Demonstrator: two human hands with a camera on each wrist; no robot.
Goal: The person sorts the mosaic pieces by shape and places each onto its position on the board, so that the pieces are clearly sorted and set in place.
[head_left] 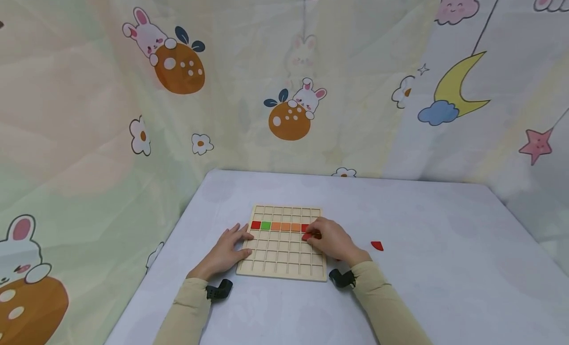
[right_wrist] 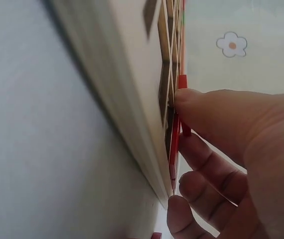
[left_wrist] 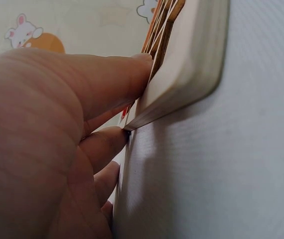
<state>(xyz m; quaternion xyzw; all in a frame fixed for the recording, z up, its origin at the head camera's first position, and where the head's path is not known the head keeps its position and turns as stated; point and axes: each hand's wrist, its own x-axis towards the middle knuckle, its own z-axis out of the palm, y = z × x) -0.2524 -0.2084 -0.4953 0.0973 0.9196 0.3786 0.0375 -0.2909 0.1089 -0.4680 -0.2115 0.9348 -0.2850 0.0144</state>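
Observation:
A square wooden grid board [head_left: 280, 270] lies flat on the table. One row holds coloured tiles: a red tile [head_left: 256, 225], a green tile [head_left: 265, 226], several orange tiles [head_left: 286, 227] and another red tile [head_left: 304, 228] at the right end. My right hand [head_left: 333, 240] pinches a small red piece [right_wrist: 183, 81] between thumb and index finger, just over the right side of the board; its full outline is hidden by the fingers. At the board's left edge rests my left hand [head_left: 227, 248], its thumb and fingers extended and touching the rim.
A red fan-shaped piece [head_left: 377, 245] lies on the white table [head_left: 426, 211] right of the board. Part of something red [head_left: 338, 259] shows beside the right wrist. Both wrists carry black cameras [head_left: 220, 289]. A printed cloth [head_left: 240, 112] stands behind the table.

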